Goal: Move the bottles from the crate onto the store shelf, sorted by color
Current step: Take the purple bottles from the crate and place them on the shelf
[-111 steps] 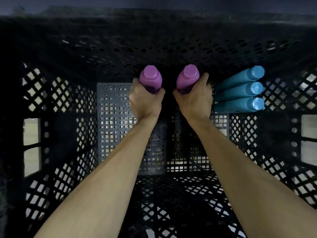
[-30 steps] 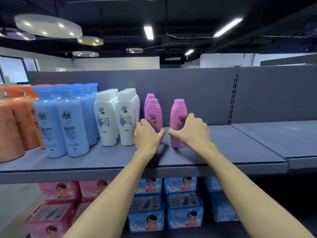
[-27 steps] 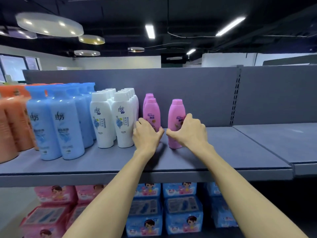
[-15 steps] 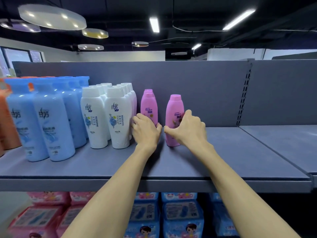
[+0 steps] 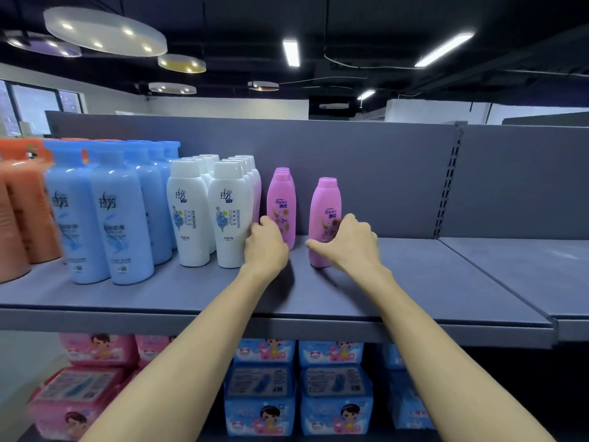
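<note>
Two pink bottles stand upright on the grey store shelf (image 5: 424,282), to the right of the white bottles. My left hand (image 5: 266,247) curls round the lower part of the left pink bottle (image 5: 281,196), which stands in front of more pink bottles in a row. My right hand (image 5: 350,247) holds the lower part of the right pink bottle (image 5: 325,199), thumb on its left and fingers on its right. This bottle stands alone, a small gap from the other. The crate is out of view.
Left of the pink ones stand rows of white bottles (image 5: 210,212), light blue bottles (image 5: 105,218) and orange bottles (image 5: 19,215). The shelf's right part and the neighbouring shelf board (image 5: 526,260) hold nothing. Pink and blue packs (image 5: 264,393) fill the lower shelf.
Both pink bottles went from the crate up to the shelf. Over the last second both hands stayed at the bottles' bases while the view moved closer and shifted slightly.
</note>
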Tool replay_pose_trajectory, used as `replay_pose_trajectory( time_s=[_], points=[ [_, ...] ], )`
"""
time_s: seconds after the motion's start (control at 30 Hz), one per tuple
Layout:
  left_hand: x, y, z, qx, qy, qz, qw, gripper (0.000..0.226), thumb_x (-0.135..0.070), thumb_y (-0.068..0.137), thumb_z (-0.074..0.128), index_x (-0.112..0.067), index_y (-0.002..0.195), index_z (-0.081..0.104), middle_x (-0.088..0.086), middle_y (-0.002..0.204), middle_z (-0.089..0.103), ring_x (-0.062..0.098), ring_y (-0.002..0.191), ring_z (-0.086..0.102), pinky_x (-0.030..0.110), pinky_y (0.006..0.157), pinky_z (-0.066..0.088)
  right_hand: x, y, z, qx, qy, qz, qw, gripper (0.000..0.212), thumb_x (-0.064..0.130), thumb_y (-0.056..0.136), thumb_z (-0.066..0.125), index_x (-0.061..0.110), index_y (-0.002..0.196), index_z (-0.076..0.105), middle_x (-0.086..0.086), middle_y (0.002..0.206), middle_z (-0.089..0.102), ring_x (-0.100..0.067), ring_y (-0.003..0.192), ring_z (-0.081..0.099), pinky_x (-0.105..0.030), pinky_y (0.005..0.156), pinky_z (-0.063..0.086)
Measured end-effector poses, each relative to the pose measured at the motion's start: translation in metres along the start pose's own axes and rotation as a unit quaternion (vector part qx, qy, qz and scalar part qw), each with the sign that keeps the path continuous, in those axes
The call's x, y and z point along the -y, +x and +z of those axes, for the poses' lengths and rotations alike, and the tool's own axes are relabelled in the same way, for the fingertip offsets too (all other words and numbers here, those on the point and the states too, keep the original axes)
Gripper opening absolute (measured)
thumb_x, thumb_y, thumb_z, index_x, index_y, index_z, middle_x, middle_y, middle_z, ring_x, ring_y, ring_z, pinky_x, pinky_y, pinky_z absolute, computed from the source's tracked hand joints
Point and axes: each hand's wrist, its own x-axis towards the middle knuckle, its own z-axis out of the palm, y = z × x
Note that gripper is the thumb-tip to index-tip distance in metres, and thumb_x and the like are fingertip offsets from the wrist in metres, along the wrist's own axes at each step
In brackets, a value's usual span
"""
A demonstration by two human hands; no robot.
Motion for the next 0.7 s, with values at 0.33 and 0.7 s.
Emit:
replay_pose_trajectory(
  time_s=[0.33, 0.7],
  points=[
    [0.031, -0.019, -0.056, -0.034, 0.088, 0.234, 0.968, 0.016, -0.013, 0.086, 0.058, -0.009, 0.097, 0.046, 0.009, 0.091, 0.051, 0.034, 0.085, 0.054, 0.038, 0.066, 0.039, 0.058, -0.014, 0.022, 0.000, 0.015, -0.001, 1.000, 0.074, 0.055, 0.069, 0.080, 0.006, 0.117, 0.050, -0.009, 0.113, 0.060, -0.031, 0.106, 0.061, -0.033, 0.073, 0.045],
    [0.052, -0.025, -0.076, -0.042, 0.091, 0.251, 0.963, 0.022, -0.014, 0.087, 0.055, -0.009, 0.108, 0.049, 0.010, 0.103, 0.060, 0.033, 0.095, 0.054, 0.040, 0.073, 0.045, 0.086, -0.012, 0.040, -0.019, 0.006, 0.023, 1.000, 0.075, 0.053, 0.070, 0.080, 0.003, 0.118, 0.051, -0.009, 0.115, 0.061, -0.031, 0.107, 0.062, -0.036, 0.079, 0.050]
  ],
)
